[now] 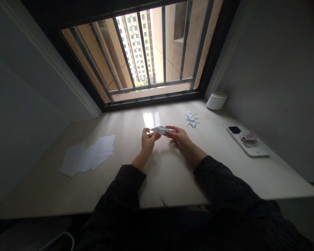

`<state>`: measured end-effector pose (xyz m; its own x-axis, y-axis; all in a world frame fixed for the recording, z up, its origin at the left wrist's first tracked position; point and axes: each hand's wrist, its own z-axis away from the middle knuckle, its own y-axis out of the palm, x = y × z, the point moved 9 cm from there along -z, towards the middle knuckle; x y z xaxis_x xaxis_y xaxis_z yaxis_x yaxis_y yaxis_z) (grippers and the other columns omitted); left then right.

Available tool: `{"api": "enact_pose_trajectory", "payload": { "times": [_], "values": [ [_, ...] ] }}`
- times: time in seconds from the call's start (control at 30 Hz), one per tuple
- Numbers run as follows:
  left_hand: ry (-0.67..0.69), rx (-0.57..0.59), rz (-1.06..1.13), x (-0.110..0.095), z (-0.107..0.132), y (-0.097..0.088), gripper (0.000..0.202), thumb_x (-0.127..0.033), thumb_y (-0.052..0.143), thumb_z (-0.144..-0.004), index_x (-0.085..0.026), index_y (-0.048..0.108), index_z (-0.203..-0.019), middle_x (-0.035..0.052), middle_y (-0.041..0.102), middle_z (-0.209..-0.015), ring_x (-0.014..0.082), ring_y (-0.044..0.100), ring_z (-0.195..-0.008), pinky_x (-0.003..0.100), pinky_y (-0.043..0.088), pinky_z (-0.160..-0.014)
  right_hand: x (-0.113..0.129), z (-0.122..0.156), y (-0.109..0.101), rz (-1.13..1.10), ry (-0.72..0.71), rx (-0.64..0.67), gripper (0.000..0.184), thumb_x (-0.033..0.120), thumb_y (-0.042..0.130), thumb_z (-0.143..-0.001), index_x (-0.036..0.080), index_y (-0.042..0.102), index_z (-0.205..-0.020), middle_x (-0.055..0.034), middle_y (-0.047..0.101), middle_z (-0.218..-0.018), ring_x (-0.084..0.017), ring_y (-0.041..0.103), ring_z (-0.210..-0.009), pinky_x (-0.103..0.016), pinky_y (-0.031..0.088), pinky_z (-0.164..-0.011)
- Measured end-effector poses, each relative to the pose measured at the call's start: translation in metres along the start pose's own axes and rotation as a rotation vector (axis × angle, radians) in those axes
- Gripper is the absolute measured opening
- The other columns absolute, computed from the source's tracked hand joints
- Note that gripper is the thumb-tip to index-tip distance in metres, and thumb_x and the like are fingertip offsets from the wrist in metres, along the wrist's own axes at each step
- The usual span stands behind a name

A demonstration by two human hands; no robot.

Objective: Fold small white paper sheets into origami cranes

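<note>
1. Paper (160, 129), all folded up, is pinched in the left hand (148, 140) and right hand (182, 137)
2. It's held over the desk (167, 181), roughly mid-way
3. Loose sheets (87, 153) are spread out to the left

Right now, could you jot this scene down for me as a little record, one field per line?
Left hand: fingers gripping the left part of the folded paper
Right hand: fingers gripping its right part
Left side: loose sheets, overlapping on the table
Beyond right hand: small paper figures
Right side: phone, camera side up, round grip on its back
Far right corner: white container
Back: barred window
</note>
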<state>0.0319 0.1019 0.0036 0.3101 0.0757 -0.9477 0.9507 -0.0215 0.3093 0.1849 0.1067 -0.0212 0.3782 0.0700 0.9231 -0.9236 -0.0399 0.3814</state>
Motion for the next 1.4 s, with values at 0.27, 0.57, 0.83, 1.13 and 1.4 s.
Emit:
{"api": "enact_pose_trajectory", "payload": {
  "times": [0.27,0.57,0.83,1.13,1.4],
  "values": [
    [0.137,-0.057,-0.174,-0.005,-0.002,-0.008,0.045,-0.041,0.073,-0.069,-0.023,0.035,-0.085,-0.0006,0.071,-0.069,0.0179,0.071,-0.069,0.031,0.056,-0.067,0.005,0.002,0.008,0.14,-0.02,0.075,0.05,0.042,0.083,-0.057,0.02,0.072,-0.101,-0.0066,0.075,-0.089,-0.021,0.07,-0.084,-0.031,0.05,-0.078],
    [0.189,-0.07,-0.246,-0.009,0.002,-0.007,0.038,-0.039,0.07,-0.074,-0.024,0.039,-0.092,0.0007,0.072,-0.074,0.018,0.07,-0.072,0.031,0.054,-0.071,0.002,-0.001,0.001,0.185,-0.1,-0.057,0.039,0.053,0.078,-0.06,0.019,0.074,-0.078,-0.0067,0.073,-0.069,-0.019,0.068,-0.066,-0.032,0.051,-0.068],
    [0.232,-0.017,-0.341,-0.023,0.009,0.0,0.064,-0.03,0.074,-0.072,-0.028,0.044,-0.128,0.0003,0.073,-0.076,0.0183,0.07,-0.073,0.031,0.053,-0.075,0.03,0.011,-0.006,0.404,-0.374,-0.222,0.028,0.047,0.073,-0.069,0.023,0.075,-0.083,-0.0043,0.073,-0.076,-0.02,0.066,-0.072,-0.033,0.049,-0.068],
    [0.32,0.113,-0.339,-0.023,0.002,0.007,0.027,-0.032,0.072,-0.074,-0.02,0.071,-0.098,0.0067,0.072,-0.1,0.021,0.068,-0.093,0.037,0.053,-0.088,0.05,0.025,0.012,0.501,-0.579,-0.126,0.022,0.041,0.071,-0.074,0.029,0.075,-0.092,-0.003,0.071,-0.084,-0.017,0.061,-0.073,-0.03,0.047,-0.065],
    [0.308,0.204,-0.285,-0.021,-0.003,0.009,0.029,-0.03,0.074,-0.071,-0.02,0.072,-0.098,0.0081,0.071,-0.104,0.0235,0.066,-0.098,0.041,0.052,-0.092,0.042,0.014,0.014,0.344,-0.482,0.009,0.021,0.037,0.078,-0.066,0.028,0.076,-0.085,-0.0028,0.074,-0.082,-0.02,0.066,-0.078,-0.034,0.052,-0.073]
  ]
}}
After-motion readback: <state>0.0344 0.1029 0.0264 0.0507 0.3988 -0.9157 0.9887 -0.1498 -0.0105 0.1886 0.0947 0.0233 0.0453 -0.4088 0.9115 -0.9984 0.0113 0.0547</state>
